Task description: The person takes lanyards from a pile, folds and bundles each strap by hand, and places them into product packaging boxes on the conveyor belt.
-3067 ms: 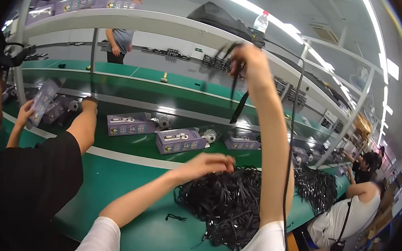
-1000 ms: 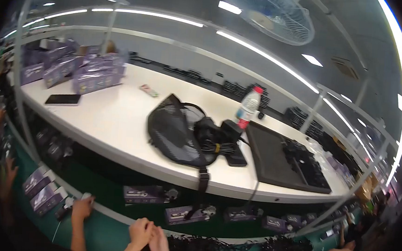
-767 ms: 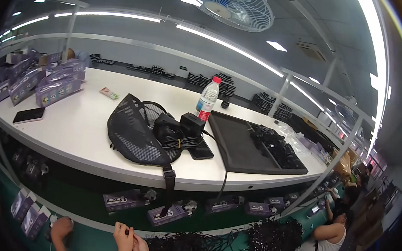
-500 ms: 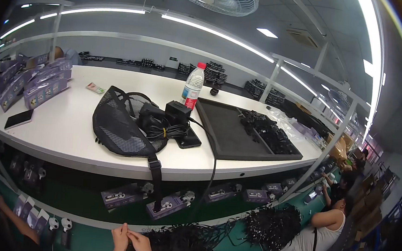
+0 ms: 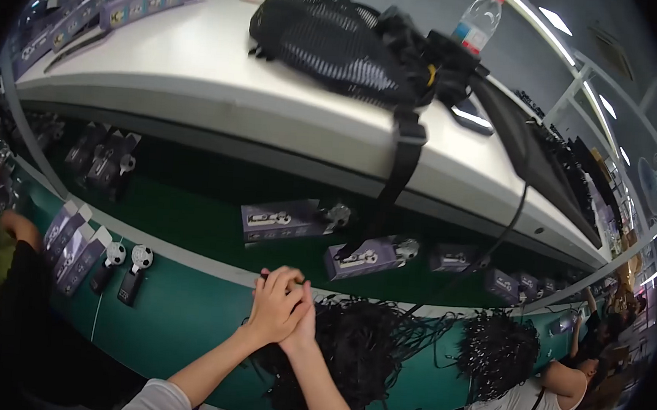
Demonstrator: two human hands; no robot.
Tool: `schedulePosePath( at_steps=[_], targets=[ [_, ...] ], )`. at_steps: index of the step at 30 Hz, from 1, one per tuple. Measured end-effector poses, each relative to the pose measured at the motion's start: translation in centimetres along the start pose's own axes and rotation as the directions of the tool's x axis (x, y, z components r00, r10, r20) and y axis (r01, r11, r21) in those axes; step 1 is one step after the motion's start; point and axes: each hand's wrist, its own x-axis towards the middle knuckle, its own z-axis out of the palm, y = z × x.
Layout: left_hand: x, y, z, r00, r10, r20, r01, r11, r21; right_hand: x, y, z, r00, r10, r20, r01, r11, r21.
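My left hand [image 5: 274, 308] and my right hand [image 5: 302, 327] are pressed together above the green work surface, fingers folded against one another. Small dark bits show at the fingertips, but what the hands hold, if anything, is hidden between them. Just right of and beneath my hands lies a big tangled heap of black cables [image 5: 356, 352]. To the left stand two small black devices with football-patterned tops, one [image 5: 134, 277] closer to my hands than the other [image 5: 108, 267].
Purple boxes [image 5: 74, 252] stand at the left beside a co-worker's arm [image 5: 21, 228]. More boxes [image 5: 370, 257] lie on the green belt beyond. Above it is a white shelf [image 5: 202, 51] with a black mesh bag [image 5: 324, 45]. A second cable heap [image 5: 497, 350] lies near a person in white [image 5: 528, 402].
The view has tilted down and shifted left. My hands have gone from touching at the fingertips to being folded together, and sit higher in the view.
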Motion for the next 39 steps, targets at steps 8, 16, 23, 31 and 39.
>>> schedulePosePath(
  at_steps=[8,16,23,31,39],
  targets=[
    [3.2,-5.4,2.1,0.980,0.191,-0.056,-0.199,0.927,-0.319,7.5,-4.1,0.6,0.878,-0.362,-0.314,0.218,0.885,-0.411],
    [-9.3,-18.0,-0.7,0.966,-0.257,0.006,0.257,0.966,0.016,26.0,-18.5,-8.5,0.340,-0.516,0.786,0.128,-0.803,-0.582],
    [-16.0,-14.0,-3.6,0.928,-0.371,-0.028,0.372,0.928,0.029,17.4,-16.7,-7.0,0.414,-0.322,0.851,-0.007,-0.936,-0.351],
    [-18.2,-8.9,-1.2,0.815,-0.261,0.517,0.188,0.964,0.191,-2.2,-3.4,-5.6,0.774,0.472,0.422,0.608,-0.738,-0.292],
    [-13.5,-14.7,3.1,0.903,-0.050,0.427,0.085,0.994,-0.066,-0.1,-2.4,-3.7,0.842,0.438,0.317,0.532,-0.773,-0.346]
  ],
)
